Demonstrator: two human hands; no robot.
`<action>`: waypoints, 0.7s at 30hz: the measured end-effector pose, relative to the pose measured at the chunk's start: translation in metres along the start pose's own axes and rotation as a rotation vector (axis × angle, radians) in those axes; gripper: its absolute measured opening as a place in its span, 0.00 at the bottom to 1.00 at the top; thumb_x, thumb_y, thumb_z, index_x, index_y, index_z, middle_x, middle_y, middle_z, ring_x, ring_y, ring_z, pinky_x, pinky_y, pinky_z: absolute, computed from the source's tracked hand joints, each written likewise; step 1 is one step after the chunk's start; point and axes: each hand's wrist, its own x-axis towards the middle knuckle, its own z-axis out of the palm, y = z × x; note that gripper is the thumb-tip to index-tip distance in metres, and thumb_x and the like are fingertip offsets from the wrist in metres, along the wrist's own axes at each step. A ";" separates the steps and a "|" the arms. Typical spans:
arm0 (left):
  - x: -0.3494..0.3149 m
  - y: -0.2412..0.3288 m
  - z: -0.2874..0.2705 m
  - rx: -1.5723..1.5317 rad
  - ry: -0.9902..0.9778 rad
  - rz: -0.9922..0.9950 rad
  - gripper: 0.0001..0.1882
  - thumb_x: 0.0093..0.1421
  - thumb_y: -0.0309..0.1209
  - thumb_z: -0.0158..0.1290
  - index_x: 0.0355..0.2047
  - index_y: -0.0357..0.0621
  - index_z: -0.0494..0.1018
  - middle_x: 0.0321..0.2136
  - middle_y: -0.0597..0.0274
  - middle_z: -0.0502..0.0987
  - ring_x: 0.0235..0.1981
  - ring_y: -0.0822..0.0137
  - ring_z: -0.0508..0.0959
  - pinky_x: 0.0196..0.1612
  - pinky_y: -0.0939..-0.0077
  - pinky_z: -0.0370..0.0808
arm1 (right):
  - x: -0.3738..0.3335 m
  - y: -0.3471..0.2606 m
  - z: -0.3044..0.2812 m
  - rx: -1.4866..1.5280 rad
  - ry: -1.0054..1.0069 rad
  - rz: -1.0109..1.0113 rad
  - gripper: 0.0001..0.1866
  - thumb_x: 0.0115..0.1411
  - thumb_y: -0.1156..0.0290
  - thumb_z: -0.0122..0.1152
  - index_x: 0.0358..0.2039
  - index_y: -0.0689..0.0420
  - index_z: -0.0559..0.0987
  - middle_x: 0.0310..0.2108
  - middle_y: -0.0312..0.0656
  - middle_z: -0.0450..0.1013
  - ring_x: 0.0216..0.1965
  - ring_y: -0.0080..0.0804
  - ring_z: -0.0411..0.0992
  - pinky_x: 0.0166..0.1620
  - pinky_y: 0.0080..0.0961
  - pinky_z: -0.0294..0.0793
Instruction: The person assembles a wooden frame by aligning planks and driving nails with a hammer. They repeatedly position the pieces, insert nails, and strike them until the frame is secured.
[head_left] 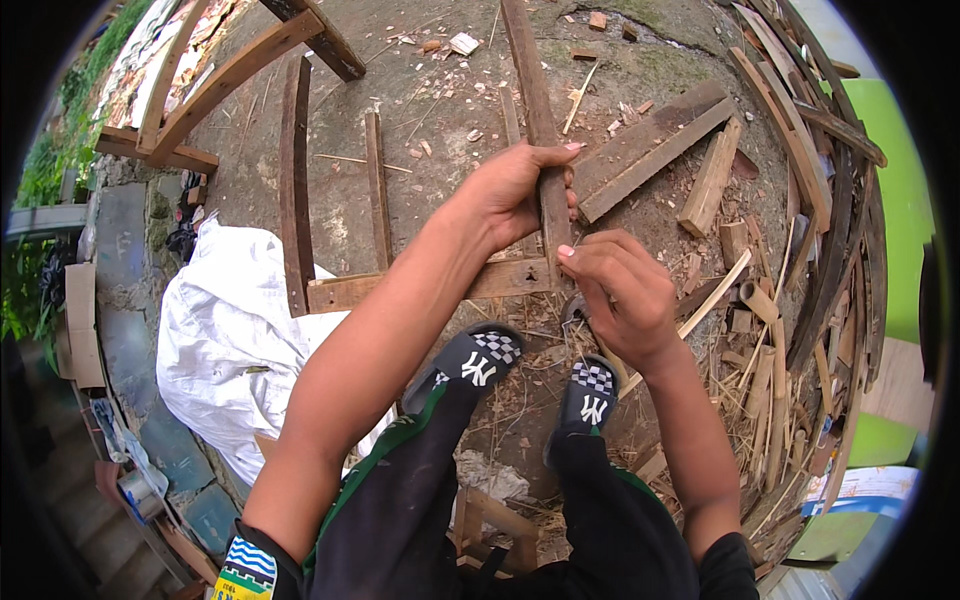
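My left hand (515, 195) is closed around the long upright bar (528, 75) of a weathered wooden frame, thumb laid over its top. Just below, at the frame's near right corner, the fingers of my right hand (625, 295) are pinched together beside the joint. What they hold, if anything, is too small to name. A short crosspiece (420, 287) meets the bar at that corner and shows a dark hole near its right end. Its other end meets a second long bar (296, 190). A thinner slat (378, 190) runs between the two bars.
Behind my right hand lie a thick plank (655, 145) and a wood block (712, 178). Scrap sticks and long boards (785, 140) pile up at the right. White cloth (230, 340) lies at the left, below another wooden frame (235, 75). My sandalled feet (480, 360) stand near the corner.
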 end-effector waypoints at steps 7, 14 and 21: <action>-0.005 0.007 0.002 -0.019 -0.005 0.011 0.10 0.69 0.34 0.57 0.41 0.41 0.72 0.31 0.60 0.78 0.31 0.63 0.79 0.38 0.64 0.80 | -0.002 0.005 0.006 -0.040 0.079 -0.056 0.19 0.48 0.89 0.64 0.43 0.63 0.83 0.33 0.46 0.78 0.37 0.46 0.79 0.39 0.38 0.80; -0.008 0.006 0.001 0.019 0.025 0.014 0.12 0.69 0.36 0.59 0.42 0.43 0.72 0.33 0.59 0.78 0.31 0.63 0.79 0.39 0.65 0.79 | -0.006 0.003 0.009 -0.007 0.101 -0.029 0.19 0.47 0.90 0.63 0.41 0.64 0.82 0.33 0.47 0.79 0.36 0.47 0.79 0.38 0.38 0.80; -0.004 0.000 0.004 0.048 0.074 0.022 0.13 0.70 0.38 0.58 0.43 0.46 0.68 0.26 0.66 0.73 0.26 0.68 0.75 0.35 0.66 0.77 | -0.007 0.004 -0.001 0.124 0.076 0.053 0.21 0.52 0.91 0.58 0.47 0.65 0.81 0.37 0.51 0.79 0.38 0.49 0.80 0.41 0.38 0.81</action>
